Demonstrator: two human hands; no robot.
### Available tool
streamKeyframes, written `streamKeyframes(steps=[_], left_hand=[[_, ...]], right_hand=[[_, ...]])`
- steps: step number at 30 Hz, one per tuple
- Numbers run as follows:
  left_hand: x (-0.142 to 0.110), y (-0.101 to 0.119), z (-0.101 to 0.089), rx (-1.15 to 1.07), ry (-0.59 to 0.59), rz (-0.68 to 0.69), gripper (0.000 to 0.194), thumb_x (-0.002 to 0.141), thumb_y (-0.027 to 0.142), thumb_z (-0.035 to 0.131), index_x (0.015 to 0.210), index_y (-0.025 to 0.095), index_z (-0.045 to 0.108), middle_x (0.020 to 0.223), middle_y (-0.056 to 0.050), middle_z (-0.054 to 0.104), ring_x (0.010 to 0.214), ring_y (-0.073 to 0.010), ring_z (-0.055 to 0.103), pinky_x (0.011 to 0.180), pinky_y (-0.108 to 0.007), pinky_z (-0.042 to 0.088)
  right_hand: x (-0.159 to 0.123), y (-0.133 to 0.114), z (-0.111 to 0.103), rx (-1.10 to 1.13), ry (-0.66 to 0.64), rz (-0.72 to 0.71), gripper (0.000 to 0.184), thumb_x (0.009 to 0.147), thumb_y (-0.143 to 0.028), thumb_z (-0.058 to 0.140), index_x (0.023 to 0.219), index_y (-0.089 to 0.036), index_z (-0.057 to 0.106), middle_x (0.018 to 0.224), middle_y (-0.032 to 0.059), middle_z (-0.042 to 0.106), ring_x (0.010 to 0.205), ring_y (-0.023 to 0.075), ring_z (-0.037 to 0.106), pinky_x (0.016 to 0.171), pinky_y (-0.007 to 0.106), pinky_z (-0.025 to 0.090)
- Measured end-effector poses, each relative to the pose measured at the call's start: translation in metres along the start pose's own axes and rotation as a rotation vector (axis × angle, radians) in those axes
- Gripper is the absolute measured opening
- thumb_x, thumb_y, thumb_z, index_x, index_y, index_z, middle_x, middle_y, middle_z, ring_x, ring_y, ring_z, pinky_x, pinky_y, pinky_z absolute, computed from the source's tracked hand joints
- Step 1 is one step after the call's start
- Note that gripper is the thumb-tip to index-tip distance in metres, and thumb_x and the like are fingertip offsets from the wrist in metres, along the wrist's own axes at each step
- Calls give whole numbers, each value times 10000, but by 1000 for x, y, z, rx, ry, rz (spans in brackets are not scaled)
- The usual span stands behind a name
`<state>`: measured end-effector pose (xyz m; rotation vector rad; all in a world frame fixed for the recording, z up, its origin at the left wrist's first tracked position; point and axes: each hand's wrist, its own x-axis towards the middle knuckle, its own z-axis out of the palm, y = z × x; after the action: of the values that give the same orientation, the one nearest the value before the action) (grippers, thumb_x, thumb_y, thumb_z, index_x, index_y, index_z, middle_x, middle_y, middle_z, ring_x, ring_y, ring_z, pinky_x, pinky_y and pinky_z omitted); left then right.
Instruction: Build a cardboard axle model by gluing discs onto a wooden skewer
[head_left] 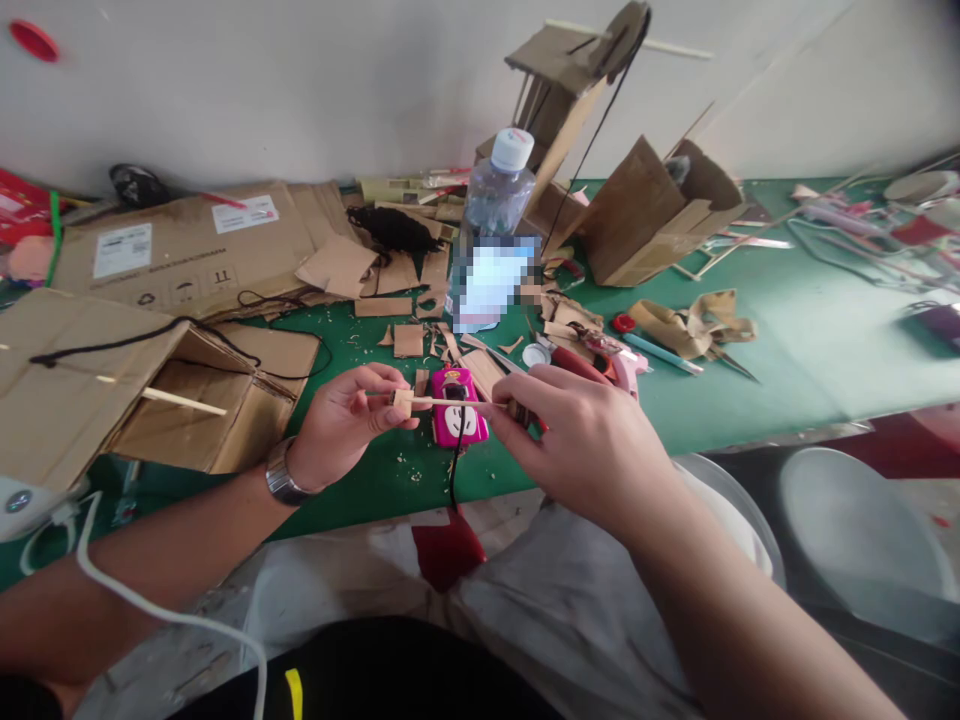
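My left hand (352, 420), with a metal watch on its wrist, pinches a small cardboard piece (403, 402) between thumb and fingers. From that piece a thin wooden stick (454, 402) runs sideways to my right hand (574, 420). The right fingers are closed around the stick's other end, where a small brown part (516, 410) shows only partly behind them. Below the stick lies a pink box (472, 428) with a white design and a black cord (455, 470).
A clear bottle (499, 200) stands at the back beside a cardboard structure with a wheel (622, 40). A roofed cardboard house (97, 375) sits at the left, an open cardboard box (652, 220) at the back right. Cardboard scraps (409, 340) litter the green table (787, 330).
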<state>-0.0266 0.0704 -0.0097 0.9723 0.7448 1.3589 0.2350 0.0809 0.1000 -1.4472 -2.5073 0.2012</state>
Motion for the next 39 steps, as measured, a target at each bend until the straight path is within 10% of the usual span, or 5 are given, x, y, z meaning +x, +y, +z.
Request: streamKeyframes(steps=[39], left_hand=[[-1, 1, -1, 302, 12, 207, 210, 822, 213, 990, 885, 185, 792, 1007, -25, 759, 800, -120, 779, 742, -266, 738]], right_hand=[[2, -3, 6, 68, -120, 58, 300, 1075, -385, 593, 882, -209, 741, 784, 48, 762, 702, 204, 703, 610, 319, 339]])
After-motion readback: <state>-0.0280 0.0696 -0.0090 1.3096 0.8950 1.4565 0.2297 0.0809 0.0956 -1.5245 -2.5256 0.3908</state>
